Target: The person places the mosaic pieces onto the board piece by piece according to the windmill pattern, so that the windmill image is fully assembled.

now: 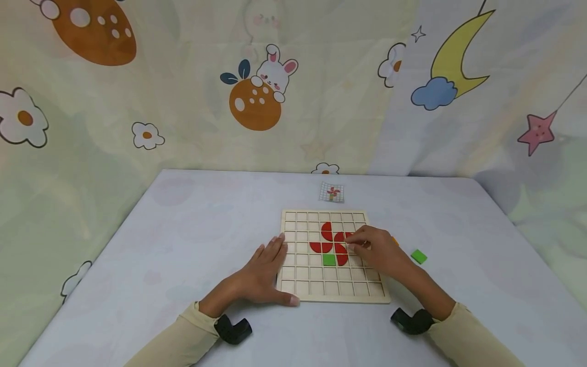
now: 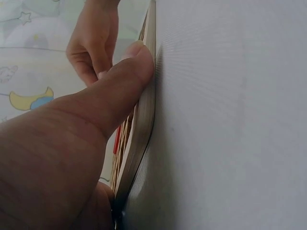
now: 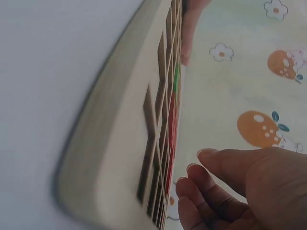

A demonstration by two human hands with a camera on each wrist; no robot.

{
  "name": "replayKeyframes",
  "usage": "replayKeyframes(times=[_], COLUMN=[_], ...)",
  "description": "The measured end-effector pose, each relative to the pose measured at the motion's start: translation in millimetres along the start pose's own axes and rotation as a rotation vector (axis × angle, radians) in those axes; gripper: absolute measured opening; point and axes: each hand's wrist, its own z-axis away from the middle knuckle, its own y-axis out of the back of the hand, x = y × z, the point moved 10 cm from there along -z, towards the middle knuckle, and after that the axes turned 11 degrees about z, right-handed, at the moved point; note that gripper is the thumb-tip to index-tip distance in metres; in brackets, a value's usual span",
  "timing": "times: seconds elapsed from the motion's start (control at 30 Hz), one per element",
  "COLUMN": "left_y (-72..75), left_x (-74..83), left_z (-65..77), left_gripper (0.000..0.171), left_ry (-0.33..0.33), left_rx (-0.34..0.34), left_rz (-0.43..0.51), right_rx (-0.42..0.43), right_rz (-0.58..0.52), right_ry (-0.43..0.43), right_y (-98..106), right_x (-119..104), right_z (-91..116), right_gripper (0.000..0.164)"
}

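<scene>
A square wooden grid board point(image 1: 293, 288) lies on the table, with several red curved pieces point(image 1: 321, 247) forming a pinwheel shape in its cells. Below the pinwheel's middle sits a green square point(image 1: 329, 260). My left hand point(image 1: 261, 275) rests at the board's left side, fingers extended along that edge and thumb on the front-left corner. Over the right part of the pinwheel is my right hand point(image 1: 378, 250), its fingertips close to the rightmost red piece and partly covering it. In the right wrist view, the right hand's fingers point(image 3: 204, 177) are loosely bent, with no piece visible between them and the thumb.
A small card point(image 1: 331, 192) printed with a grid and pinwheel picture lies behind the board. Right of the board is a loose green piece point(image 1: 419, 256); an orange piece point(image 1: 395, 241) is mostly hidden behind the right hand. A patterned cloth point(image 1: 192, 92) hangs behind the table.
</scene>
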Motion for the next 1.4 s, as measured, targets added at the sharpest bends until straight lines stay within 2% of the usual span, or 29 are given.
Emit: replayKeyframes(times=[0.17,0.33,0.43,0.57,0.8,1.17,1.4], left_y=[1.2,0.9,0.5,0.4,-3.7,2.8,3.0], left_x=[1.6,0.5,1.4,0.8,-7.3,4.4,5.4], left_z=[0.4,0.0,0.4,1.8,-2.1,1.6,1.7], left_gripper=[0.124,0.125,0.124,0.124,0.128,0.123,0.123], left_ry=[-0.004,-0.002,0.002,0.013,-0.008,0.009,0.012], left_rx=[0.003,0.010,0.005,0.004,0.027,0.007,0.009], left_rz=[0.009,0.008,0.016,0.028,-0.013,0.010,0.010], right_rx=[0.043,0.068,0.055,0.033,-0.040,-0.095,-0.122], right_rz=[0.019,0.030,0.033,0.042,0.076,0.152,0.238], right_ry=[-0.047,-0.142,-0.179,-0.178,-0.204,-0.190,-0.238], right_y=[10.4,21.0,23.7,26.1,24.6,25.7,25.7], right_x=[17.7,40.6,52.9,63.4,82.3,88.0,92.7], right_z=[5.7,10.2,12.0,13.5,15.3,16.2,19.5], right_gripper=[0.018,0.020,0.020,0.021,0.024,0.023,0.013])
